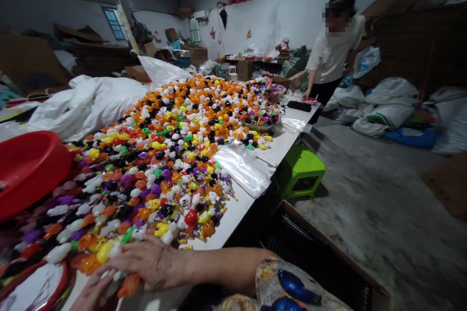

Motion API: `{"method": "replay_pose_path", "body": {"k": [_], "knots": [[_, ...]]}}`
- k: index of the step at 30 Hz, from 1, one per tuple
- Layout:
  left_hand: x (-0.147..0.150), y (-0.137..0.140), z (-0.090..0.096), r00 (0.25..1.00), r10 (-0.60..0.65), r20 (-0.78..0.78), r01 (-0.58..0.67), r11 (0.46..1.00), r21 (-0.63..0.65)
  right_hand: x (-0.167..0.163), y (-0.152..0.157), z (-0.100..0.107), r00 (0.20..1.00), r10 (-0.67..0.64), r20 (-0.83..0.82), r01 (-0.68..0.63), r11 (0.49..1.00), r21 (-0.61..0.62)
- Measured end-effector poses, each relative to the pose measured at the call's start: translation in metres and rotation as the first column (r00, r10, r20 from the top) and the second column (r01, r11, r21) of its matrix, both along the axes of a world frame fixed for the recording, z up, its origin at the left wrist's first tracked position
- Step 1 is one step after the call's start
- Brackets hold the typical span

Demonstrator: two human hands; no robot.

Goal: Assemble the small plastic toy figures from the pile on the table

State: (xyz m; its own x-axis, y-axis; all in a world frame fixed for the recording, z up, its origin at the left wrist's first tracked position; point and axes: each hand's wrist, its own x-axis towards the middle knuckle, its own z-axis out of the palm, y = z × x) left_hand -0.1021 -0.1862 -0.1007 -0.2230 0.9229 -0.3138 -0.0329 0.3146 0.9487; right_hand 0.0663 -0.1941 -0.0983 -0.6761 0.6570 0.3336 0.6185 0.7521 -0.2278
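Small plastic toy pieces in orange, white, black, purple, yellow and green lie heaped on a white table. My right hand reaches in from the right, palm down, fingers stretched over the near edge of the heap. An orange piece shows just below its palm. My left hand is at the bottom edge, partly cut off, its blurred fingers stretched towards the right hand and open. Pale pieces lie between the two hands; no firm grip on any is visible.
A red basin and a red-rimmed container stand at left. Clear plastic bags lie on the table's right side. A green stool and an open carton are beside it. Another person stands at the far end.
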Motion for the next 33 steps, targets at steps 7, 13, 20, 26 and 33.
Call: {"method": "replay_pose_path", "body": {"k": [7,13,20,26,33], "knots": [[0.029,-0.039,0.024,0.918,0.133,0.373,-0.119,0.991,-0.062,0.012,-0.008,-0.023,0.922,-0.161,-0.352,-0.002,0.908,-0.420],[0.026,-0.052,0.011,0.856,-0.004,0.516,-0.024,0.999,0.047,0.036,-0.003,-0.022,0.784,-0.204,-0.587,-0.103,0.889,-0.445],[0.025,-0.061,0.001,0.861,-0.142,0.489,0.093,0.988,0.123,0.038,-0.009,-0.012,0.806,-0.131,-0.578,-0.137,0.908,-0.397],[0.023,-0.064,-0.001,0.945,-0.187,0.270,0.169,0.982,0.088,0.046,-0.007,0.000,0.852,-0.010,-0.523,-0.237,0.884,-0.404],[0.047,-0.070,-0.021,0.987,0.063,-0.151,-0.047,0.993,0.109,0.031,-0.023,-0.003,0.843,-0.105,-0.528,-0.213,0.836,-0.506]]}}
